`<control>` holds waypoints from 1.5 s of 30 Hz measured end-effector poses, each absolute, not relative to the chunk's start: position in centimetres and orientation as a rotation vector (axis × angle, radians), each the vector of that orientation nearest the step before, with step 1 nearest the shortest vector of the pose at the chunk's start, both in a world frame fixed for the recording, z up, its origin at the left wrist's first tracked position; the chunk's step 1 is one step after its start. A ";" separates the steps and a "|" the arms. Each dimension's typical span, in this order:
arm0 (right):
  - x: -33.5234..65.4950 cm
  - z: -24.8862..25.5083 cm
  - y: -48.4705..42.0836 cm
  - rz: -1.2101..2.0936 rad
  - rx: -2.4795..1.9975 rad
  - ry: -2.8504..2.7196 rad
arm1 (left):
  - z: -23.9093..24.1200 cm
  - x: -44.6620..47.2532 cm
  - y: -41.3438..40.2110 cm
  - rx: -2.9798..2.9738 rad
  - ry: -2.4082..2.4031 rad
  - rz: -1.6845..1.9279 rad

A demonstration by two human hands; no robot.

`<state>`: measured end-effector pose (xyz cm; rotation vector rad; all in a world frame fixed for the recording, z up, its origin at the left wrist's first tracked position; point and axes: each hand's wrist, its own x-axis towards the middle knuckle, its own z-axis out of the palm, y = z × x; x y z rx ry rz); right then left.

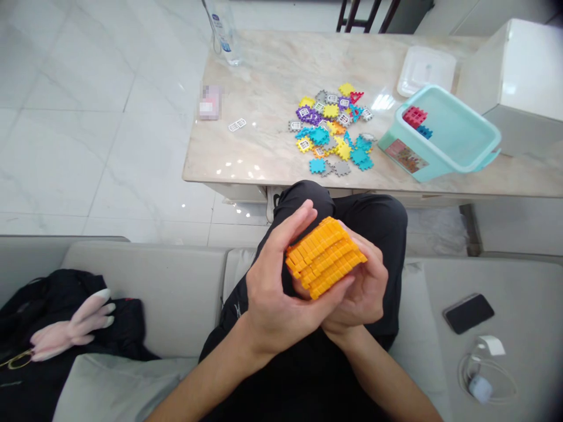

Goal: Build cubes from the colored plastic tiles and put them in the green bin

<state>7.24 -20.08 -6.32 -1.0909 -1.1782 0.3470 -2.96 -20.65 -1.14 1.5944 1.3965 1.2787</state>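
A thick stack of orange plastic building tiles (326, 256) is held above my lap, tilted, its notched edges facing up. My left hand (281, 278) wraps its left and near sides, with the thumb along the near edge. Around the right side and underneath curls my right hand (363, 287), its fingers partly hidden by the stack. On the table beyond my knees lies a loose pile of coloured interlocking tiles (331, 111) in yellow, purple, teal, grey and orange, some with white window inserts.
A mint plastic tub (457, 126) holding red and blue tiles stands on the marble table (259, 76), near a white box (528, 76) and a clear lid (426, 70). A water bottle (226, 35) stands at the far left. A phone (468, 313) and charger (480, 388) lie on the sofa.
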 end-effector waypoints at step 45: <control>40.8 -5.5 4.7 0.860 -1.702 -1.008 | -12.0 -2.8 -12.2 2.537 1.344 0.921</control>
